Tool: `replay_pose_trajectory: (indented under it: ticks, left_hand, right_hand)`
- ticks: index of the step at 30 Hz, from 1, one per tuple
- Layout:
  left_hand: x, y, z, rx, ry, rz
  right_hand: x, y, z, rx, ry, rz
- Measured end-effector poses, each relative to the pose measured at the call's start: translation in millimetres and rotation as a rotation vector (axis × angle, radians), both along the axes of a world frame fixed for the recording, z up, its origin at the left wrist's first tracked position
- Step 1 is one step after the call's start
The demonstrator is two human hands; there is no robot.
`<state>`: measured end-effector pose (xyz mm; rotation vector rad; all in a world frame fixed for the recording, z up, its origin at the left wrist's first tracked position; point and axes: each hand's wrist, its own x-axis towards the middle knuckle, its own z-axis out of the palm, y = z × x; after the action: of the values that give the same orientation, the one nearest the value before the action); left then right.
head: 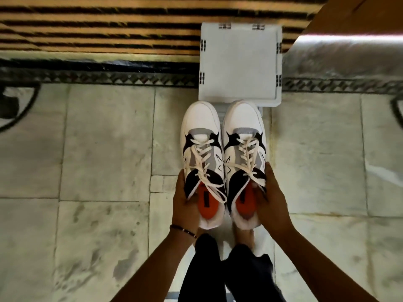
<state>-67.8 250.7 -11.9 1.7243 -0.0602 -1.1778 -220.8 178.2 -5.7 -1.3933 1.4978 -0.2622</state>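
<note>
Both of my hands grip a pair of sneakers from the outside. My left hand [185, 205] curls round the heel end of the left sneaker [202, 162], thumb hooked over its collar beside the orange insole. My right hand [272, 201] grasps the right sneaker [243, 158] the same way, fingers along its outer side and thumb tucked into the opening. I hold the two sneakers side by side, touching along their inner edges, toes pointing away from me, laces loose across the tongues. They hang above the marble floor [98, 149], their toes just short of the near edge of a white plastic crate [239, 62] that sits farther off, a little to the right. Beyond the crate lies a striped mat [98, 25] in black and tan, and a dark patterned border [109, 77] crosses the floor between mat and tiles. Below the sneakers I see my dark trouser legs [207, 269] and a bare foot [243, 236]. A thin beaded bracelet [183, 230] circles my left wrist.
</note>
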Motion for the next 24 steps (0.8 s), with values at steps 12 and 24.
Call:
replay_pose_trajectory:
  ticks: [12,24]
  left_hand:
    - [45,-116,-6,-0.078,-0.195,-0.323]
    - [83,-261,-57,-0.014,-0.185,-0.324]
  right_hand:
    - [24,-94,4,-0.072,-0.027,-0.144]
    - [65,-266,-47,-0.090,-0.007,-0.017]
